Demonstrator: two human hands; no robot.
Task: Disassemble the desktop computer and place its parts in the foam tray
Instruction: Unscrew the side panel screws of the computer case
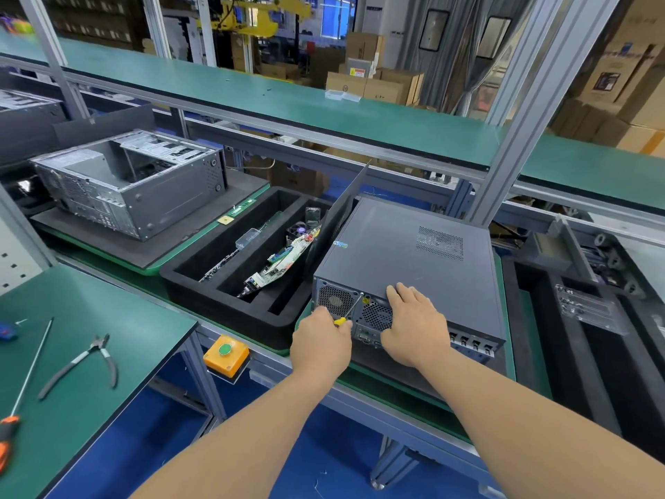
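Observation:
A closed dark grey desktop computer point(410, 253) lies on its side on the conveyor, its rear panel facing me. My left hand point(320, 340) grips a yellow-handled screwdriver point(351, 309) whose tip sits at a screw on the upper rear edge. My right hand point(414, 324) rests flat with straight fingers over the rear top edge of the case. To the left stands the black foam tray point(201, 279), holding a motherboard point(284, 261) and other boards in its slots. A dark side panel point(342, 210) leans upright between the tray and the computer.
An emptied open chassis point(129, 185) sits on a foam mat at the left. Pliers point(86, 365) and a long screwdriver point(28, 376) lie on the green side table. An orange box with a green button point(226, 354) hangs below the conveyor edge. Another foam tray point(583, 318) is at right.

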